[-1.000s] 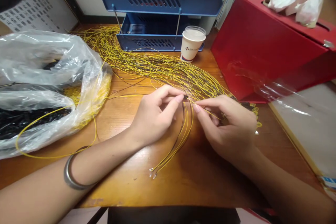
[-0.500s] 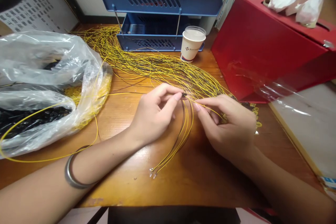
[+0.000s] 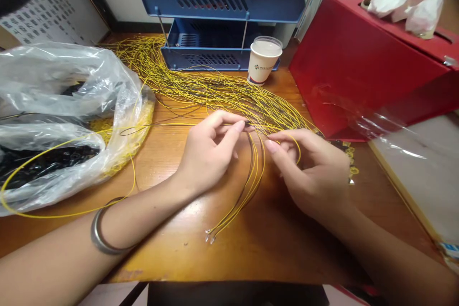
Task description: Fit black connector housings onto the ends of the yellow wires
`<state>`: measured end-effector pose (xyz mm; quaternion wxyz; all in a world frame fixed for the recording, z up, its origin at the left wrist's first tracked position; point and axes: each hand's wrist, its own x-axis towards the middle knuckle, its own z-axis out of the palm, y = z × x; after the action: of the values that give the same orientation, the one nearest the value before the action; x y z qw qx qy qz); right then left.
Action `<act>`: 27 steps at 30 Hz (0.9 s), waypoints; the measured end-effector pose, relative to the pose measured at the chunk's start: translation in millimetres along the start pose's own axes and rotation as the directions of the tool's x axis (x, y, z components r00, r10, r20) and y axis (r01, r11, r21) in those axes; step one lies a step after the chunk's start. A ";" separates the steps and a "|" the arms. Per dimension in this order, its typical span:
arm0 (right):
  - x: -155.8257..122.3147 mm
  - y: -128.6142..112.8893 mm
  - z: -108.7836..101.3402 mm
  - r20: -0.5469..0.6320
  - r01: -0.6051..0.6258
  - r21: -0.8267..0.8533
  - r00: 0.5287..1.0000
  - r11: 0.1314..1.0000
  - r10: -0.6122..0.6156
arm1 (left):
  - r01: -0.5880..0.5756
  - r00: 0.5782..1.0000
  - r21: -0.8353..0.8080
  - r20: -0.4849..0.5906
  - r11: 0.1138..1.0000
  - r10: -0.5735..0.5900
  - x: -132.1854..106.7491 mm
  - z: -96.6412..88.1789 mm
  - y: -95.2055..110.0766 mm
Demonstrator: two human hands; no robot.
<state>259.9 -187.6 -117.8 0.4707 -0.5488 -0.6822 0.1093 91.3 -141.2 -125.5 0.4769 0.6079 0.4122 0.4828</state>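
Note:
Over the middle of the table, my left hand [image 3: 215,146] pinches a small dark piece [image 3: 248,123] with thin wires running through or beside it; its exact kind is too small to tell. To its right, my right hand [image 3: 311,162] pinches a thin dark wire between thumb and forefinger. A yellow wire loops by its fingers. Several yellow and dark wires [image 3: 255,167] hang from between the hands and curve toward me, ending in small clear-looking tips [image 3: 210,236]. Behind the hands lies a long bundle of yellow and black wires [image 3: 215,87].
At left, a clear plastic bag [image 3: 122,81] holds coiled black and yellow wires. A blue tray rack [image 3: 222,2] and a paper cup [image 3: 263,62] stand at the back. To the right are a red box [image 3: 344,67] with tissue on top and a pale board [image 3: 412,167].
My right hand now pinches a dark wire where a yellow one was between its fingers. The yellow wire bends into a loop there. A dark wire loop has appeared left of my left hand.

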 end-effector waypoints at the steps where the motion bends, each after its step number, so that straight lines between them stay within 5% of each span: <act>1: -0.8 -1.5 -0.7 0.027 -0.051 0.061 0.998 0.997 0.050 | 0.006 1.000 -0.010 -0.019 1.000 -0.006 1.3 -0.3 0.6; 5: -4.3 -5.8 -3.7 0.244 -0.249 0.271 0.952 0.930 0.184 | 0.007 0.999 -0.019 -0.054 1.000 -0.008 3.1 -0.9 3.0; 9: -1.9 -2.3 -3.6 0.343 -0.362 0.190 0.895 0.913 0.284 | -0.005 0.999 -0.023 -0.053 1.000 0.004 2.5 -0.4 4.0; 12: 2.2 1.1 -2.6 0.312 -0.360 0.080 0.894 0.929 0.320 | -0.008 0.999 -0.020 -0.050 1.000 0.007 1.9 -0.2 3.4; 19: -4.3 -1.2 1.7 0.125 -0.234 0.239 0.970 0.942 0.209 | -0.022 0.999 0.021 0.031 1.000 0.021 -2.7 0.3 0.6; 27: -4.1 0.9 2.4 -0.081 0.041 -0.038 0.996 0.998 -0.044 | -0.069 0.995 0.071 0.079 0.995 0.063 -5.7 0.7 -0.4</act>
<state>258.5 -190.0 -121.8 0.4903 -0.5466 -0.6758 0.0644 90.9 -146.8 -127.0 0.4534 0.6563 0.3909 0.4592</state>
